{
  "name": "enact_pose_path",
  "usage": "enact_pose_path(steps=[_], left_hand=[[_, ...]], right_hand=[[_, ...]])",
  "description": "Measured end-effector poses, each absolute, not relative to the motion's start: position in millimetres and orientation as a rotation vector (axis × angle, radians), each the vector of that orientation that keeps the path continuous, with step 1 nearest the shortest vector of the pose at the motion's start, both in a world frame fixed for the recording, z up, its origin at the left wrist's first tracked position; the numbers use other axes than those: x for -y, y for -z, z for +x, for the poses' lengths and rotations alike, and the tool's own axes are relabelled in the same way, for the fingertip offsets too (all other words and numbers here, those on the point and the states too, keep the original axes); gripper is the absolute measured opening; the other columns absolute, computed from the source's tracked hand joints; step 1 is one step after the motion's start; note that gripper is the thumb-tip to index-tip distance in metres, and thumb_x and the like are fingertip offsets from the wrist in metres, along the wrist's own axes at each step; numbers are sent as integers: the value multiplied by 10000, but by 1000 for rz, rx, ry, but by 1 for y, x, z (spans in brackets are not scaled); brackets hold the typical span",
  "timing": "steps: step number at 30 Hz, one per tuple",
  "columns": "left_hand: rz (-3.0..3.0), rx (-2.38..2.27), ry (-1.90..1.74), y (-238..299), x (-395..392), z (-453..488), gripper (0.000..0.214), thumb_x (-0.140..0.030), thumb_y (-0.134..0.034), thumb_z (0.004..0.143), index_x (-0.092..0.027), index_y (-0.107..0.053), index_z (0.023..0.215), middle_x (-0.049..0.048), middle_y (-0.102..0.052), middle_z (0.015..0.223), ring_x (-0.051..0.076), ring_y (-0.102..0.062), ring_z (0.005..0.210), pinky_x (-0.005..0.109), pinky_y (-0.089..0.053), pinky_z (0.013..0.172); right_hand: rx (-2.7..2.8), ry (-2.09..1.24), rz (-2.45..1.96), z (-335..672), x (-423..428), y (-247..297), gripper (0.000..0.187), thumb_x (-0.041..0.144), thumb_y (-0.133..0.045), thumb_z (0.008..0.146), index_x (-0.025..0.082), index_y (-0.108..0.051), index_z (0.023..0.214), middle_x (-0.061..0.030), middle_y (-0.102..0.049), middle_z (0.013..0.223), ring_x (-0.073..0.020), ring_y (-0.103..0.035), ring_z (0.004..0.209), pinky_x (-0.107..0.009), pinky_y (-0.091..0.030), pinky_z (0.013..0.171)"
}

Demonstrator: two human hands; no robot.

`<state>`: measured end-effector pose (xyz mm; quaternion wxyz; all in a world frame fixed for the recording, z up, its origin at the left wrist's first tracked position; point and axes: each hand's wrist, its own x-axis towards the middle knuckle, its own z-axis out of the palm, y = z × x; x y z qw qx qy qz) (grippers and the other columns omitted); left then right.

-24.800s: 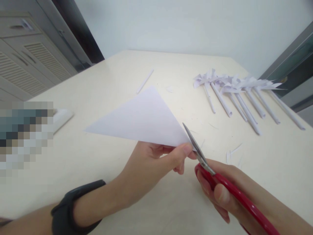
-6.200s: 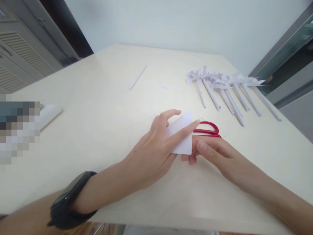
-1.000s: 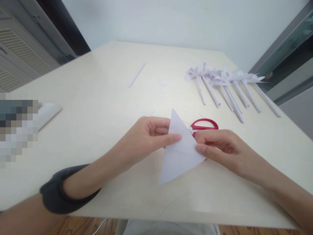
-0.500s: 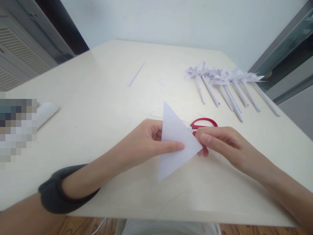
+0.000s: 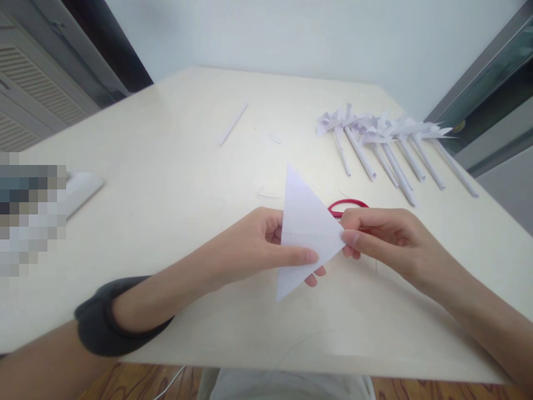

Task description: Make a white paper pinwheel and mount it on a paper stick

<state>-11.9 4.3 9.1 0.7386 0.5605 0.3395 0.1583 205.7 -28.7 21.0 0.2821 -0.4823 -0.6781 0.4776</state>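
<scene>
We hold the white paper (image 5: 308,216) as a flat triangle, faintly creased across the middle, one corner pointing away from us, one toward us and one to our right.

Legible markings: none. I can read no text, label, brand, number or sign on the paper (image 5: 306,222) I hold, the scissors (image 5: 348,201), the pinwheels (image 5: 370,128) or my wristband (image 5: 97,329). The pixelated patch (image 5: 29,216) at left is unreadable.
</scene>
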Motion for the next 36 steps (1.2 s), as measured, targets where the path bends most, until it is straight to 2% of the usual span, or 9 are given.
enact_pose_path(steps=[15, 26, 30, 36], left_hand=[[1242, -743, -361, -9, -5, -12, 98, -148, -682, 813, -199, -724, 886, -28, -768, 800, 116, -727, 732, 184, -584, 701], [1233, -731, -345, -8, -6, -13, 95, -184, -697, 807, -208, -725, 895, -25, -766, 824, 127, -722, 754, 212, -581, 720], [1267, -726, -319, -9, -6, -13, 94, -198, -701, 805, -219, -736, 890, -33, -762, 824, 120, -706, 789, 195, -555, 733], [1353, -752, -388, -13, -4, -8, 92, -202, -713, 791, -251, -722, 868, -86, -722, 832, 67, -653, 769, 116, -500, 661]], right_hand=[[1863, -1245, -1285, 207, 27, -16, 280, 268, -497, 932, 200, -553, 666, 28, -536, 681, -116, -492, 671, -245, -384, 616], [1900, -1239, -1268, 207, 29, -16, 261, 228, -487, 928, 197, -572, 683, 31, -555, 687, -109, -502, 676, -227, -399, 623], [2033, -1083, -1238, 205, 29, -19, 250, 201, -469, 936, 193, -552, 700, 37, -545, 689, -98, -488, 658, -232, -370, 599], [2179, -920, -1171, 204, 31, -20, 245, 189, -452, 955, 191, -535, 724, 43, -540, 690, -89, -476, 645, -239, -347, 589]])
